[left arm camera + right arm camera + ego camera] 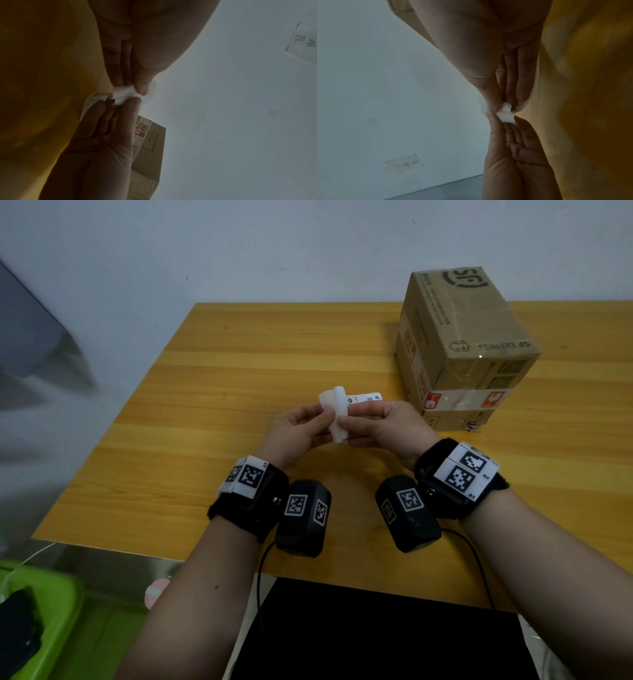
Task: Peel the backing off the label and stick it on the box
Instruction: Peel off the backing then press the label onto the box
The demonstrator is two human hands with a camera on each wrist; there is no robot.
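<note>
From the head view I see my left hand (301,426) and right hand (383,426) pinching the label (364,399) and its curling backing (328,402) above the bench (239,364), the SF Express box (459,344) standing well apart. Left wrist view: left fingertips (140,88) clamped on white paper. Right wrist view: the right thumb (489,100) pinches it too.

The box (462,350) stands on the table (239,364), toward its far right, close to the wall (239,244) behind. Both hands are raised above the table's middle, left hand (294,433) and right hand (387,426) meeting fingertip to fingertip, with the label (366,399) and its backing (329,402) between them. The box is just beyond and right of the right hand. A tray (51,611) sits below the table's near left corner.
</note>
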